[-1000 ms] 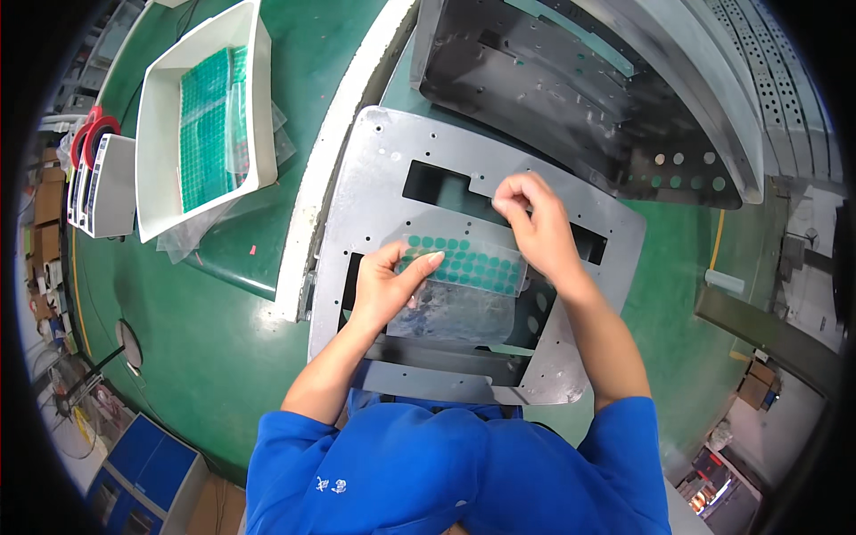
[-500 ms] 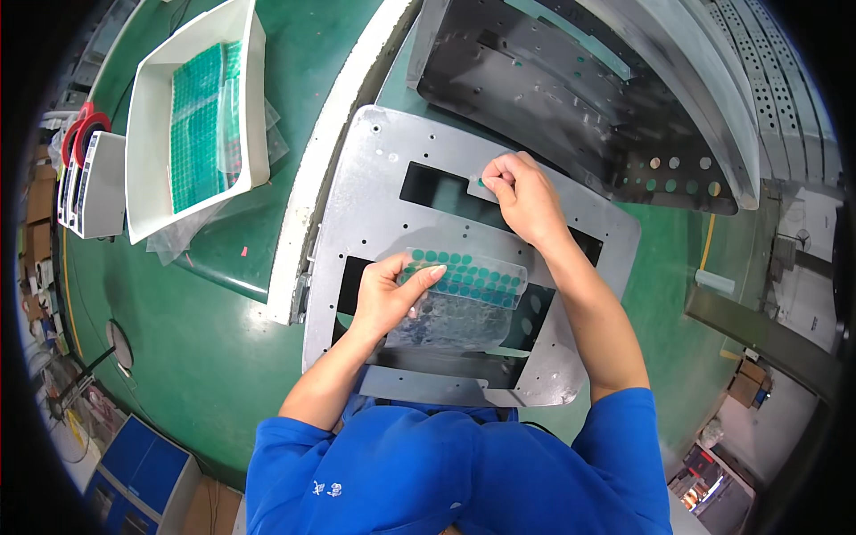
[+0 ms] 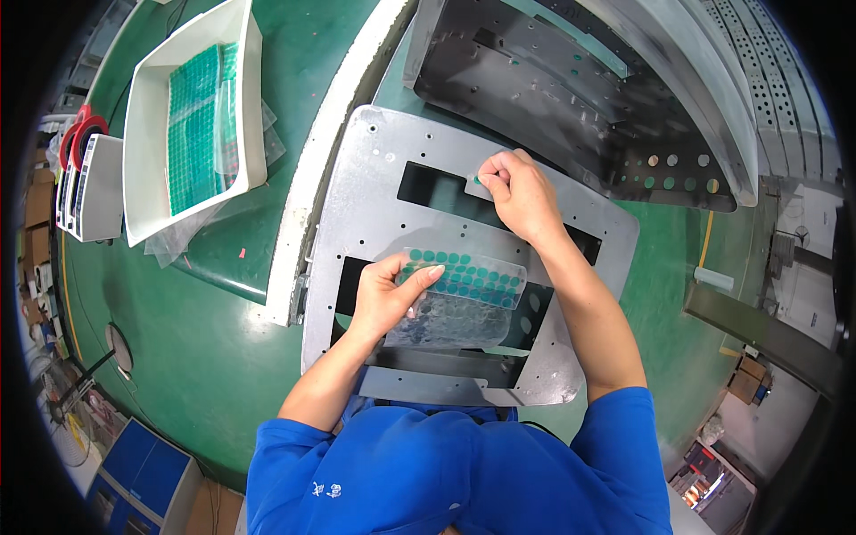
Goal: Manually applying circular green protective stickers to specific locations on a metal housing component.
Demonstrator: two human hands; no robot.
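Observation:
A flat grey metal plate with rectangular cut-outs and small holes lies in front of me. My left hand holds a clear plastic sheet carrying rows of round green stickers over the plate's lower half. My right hand is further up, its fingertips pinched on one small green sticker against a tab at the edge of the upper cut-out.
A white tray holding more green sticker sheets stands at the upper left on the green surface. A dark metal panel with holes lies beyond the plate. Grey boxes with red tape rolls sit at the far left.
My right hand has moved from the sticker sheet up to the tab at the upper cut-out with a sticker. The left hand has kept hold of the sheet.

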